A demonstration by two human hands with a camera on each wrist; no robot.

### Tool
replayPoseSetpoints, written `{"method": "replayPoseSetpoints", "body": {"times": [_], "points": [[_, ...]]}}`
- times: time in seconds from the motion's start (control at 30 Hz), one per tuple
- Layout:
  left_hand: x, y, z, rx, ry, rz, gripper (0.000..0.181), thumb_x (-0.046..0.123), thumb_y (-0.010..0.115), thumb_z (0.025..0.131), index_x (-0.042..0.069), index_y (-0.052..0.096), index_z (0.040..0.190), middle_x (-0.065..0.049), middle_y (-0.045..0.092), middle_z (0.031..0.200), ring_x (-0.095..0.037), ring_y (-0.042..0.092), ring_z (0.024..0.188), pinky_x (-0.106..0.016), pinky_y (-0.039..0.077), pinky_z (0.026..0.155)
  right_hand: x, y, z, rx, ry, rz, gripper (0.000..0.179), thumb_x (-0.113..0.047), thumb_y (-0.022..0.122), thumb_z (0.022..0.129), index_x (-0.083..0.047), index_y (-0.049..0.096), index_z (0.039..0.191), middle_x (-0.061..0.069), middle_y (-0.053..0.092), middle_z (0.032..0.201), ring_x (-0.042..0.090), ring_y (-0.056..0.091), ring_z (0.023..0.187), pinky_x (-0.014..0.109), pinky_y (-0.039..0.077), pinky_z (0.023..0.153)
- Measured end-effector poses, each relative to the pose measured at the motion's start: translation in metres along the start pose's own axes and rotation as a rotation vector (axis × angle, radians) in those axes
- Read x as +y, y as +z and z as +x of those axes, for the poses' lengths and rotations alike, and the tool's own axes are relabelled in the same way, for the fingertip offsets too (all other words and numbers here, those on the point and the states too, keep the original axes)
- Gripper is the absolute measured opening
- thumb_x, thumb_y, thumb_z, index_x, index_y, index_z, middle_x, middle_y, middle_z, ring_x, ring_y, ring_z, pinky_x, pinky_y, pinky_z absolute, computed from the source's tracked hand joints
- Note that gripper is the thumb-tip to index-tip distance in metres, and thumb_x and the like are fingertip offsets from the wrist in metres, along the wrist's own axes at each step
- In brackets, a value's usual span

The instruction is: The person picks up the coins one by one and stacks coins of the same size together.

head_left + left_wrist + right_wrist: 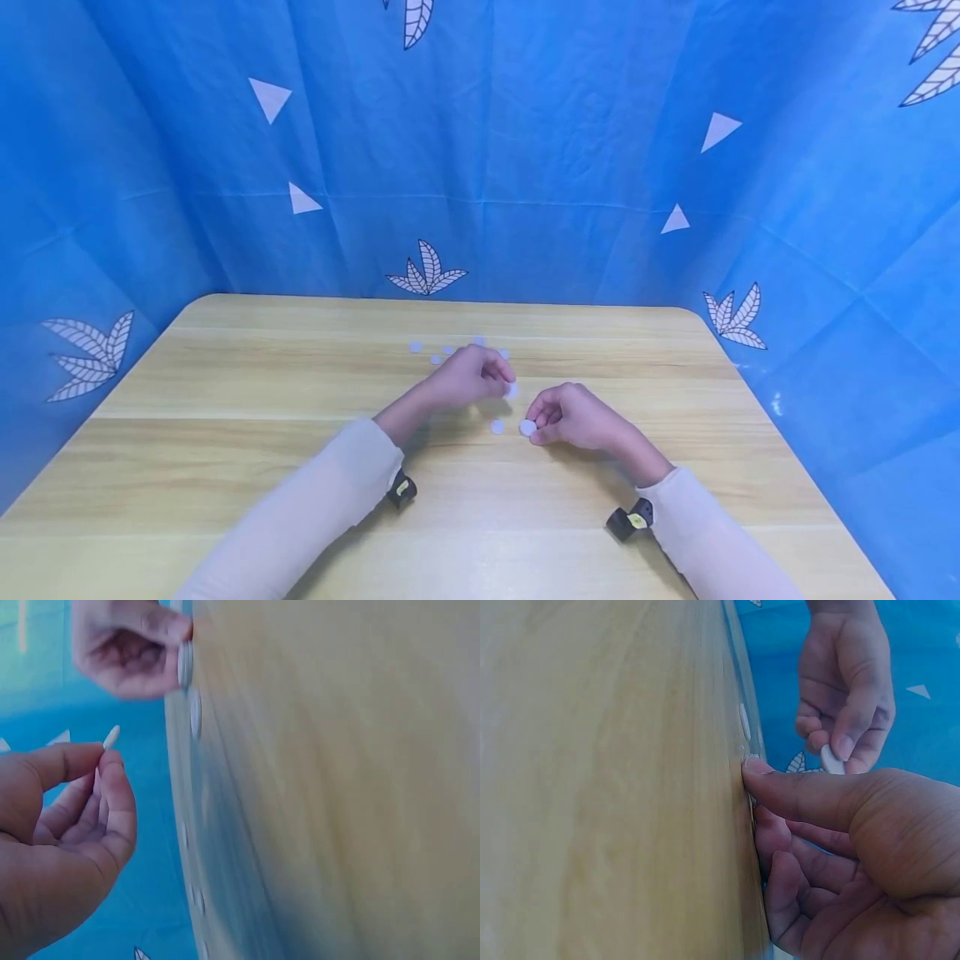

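Note:
My left hand [467,379] is raised over the table and pinches a small white disc [112,736] between thumb and fingertip. To its right, my right hand [576,417] sits low at the tabletop, thumb and finger pinching white discs [185,666] that look stacked in the left wrist view. In the right wrist view, the right thumb mostly hides them. A loose white disc [497,427] lies flat on the table just left of the right hand. Several more white discs [416,347] lie scattered beyond the left hand, which partly covers that group.
The light wooden table [247,467] has rounded far corners. A blue curtain [525,167] with white leaf and triangle prints hangs behind it and along the sides. Each wrist wears a small black camera [402,490] below a pale sleeve.

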State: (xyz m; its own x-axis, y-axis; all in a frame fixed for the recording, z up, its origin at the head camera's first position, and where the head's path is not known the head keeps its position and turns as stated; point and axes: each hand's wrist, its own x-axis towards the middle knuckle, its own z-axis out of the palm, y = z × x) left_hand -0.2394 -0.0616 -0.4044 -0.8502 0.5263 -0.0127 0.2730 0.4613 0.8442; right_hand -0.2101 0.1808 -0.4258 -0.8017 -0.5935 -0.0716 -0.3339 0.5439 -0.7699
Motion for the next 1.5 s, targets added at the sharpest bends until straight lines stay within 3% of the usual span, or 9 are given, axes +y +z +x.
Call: {"method": "replayPoseSetpoints", "body": {"times": [0.17,0.5,0.97,1.23,1.5], "points": [[0.010,0.016,-0.008,-0.001,-0.085,-0.072,0.014,0.002,0.068,0.089,0.010,0.074,0.099,-0.001,0.071,0.093,-0.019,0.065,0.087,-0.032,0.056,0.075,0.000,0.000,-0.001,-0.002,-0.002,-0.004,0.017,-0.010,0.085,0.083,-0.006,0.074,0.096,-0.001,0.071,0.083,0.016,0.066,0.080,0.026,0.055,0.073],[0.016,0.041,-0.010,-0.020,-0.145,-0.064,0.015,-0.006,0.073,0.083,0.007,0.075,0.092,-0.007,0.071,0.088,-0.018,0.064,0.078,-0.028,0.056,0.068,-0.001,0.000,0.000,0.008,0.009,-0.003,0.018,-0.007,0.085,0.081,-0.008,0.073,0.094,-0.001,0.071,0.082,0.016,0.067,0.080,0.027,0.057,0.075],[0.018,0.046,-0.008,-0.045,-0.154,0.008,0.012,-0.005,0.077,0.084,0.005,0.075,0.090,-0.003,0.070,0.079,-0.016,0.064,0.069,-0.026,0.056,0.063,-0.001,0.001,0.000,0.006,0.014,0.010,0.019,-0.006,0.085,0.081,-0.006,0.074,0.096,-0.001,0.071,0.083,0.017,0.067,0.080,0.027,0.058,0.074],[0.018,0.048,-0.007,-0.022,-0.117,0.078,0.011,-0.005,0.077,0.083,0.003,0.076,0.089,-0.001,0.070,0.076,-0.012,0.062,0.067,-0.022,0.053,0.062,0.000,0.000,0.000,0.004,-0.002,0.010,0.020,-0.004,0.086,0.080,-0.005,0.073,0.096,-0.001,0.070,0.081,0.016,0.065,0.078,0.026,0.057,0.071],[0.019,0.047,-0.008,-0.004,-0.120,0.071,0.015,-0.007,0.074,0.081,0.002,0.076,0.092,-0.007,0.072,0.082,-0.011,0.061,0.066,-0.022,0.052,0.060,-0.001,-0.001,0.000,0.006,0.004,0.012,0.021,-0.003,0.086,0.080,-0.004,0.073,0.097,0.000,0.070,0.081,0.015,0.066,0.077,0.026,0.057,0.071]]}}
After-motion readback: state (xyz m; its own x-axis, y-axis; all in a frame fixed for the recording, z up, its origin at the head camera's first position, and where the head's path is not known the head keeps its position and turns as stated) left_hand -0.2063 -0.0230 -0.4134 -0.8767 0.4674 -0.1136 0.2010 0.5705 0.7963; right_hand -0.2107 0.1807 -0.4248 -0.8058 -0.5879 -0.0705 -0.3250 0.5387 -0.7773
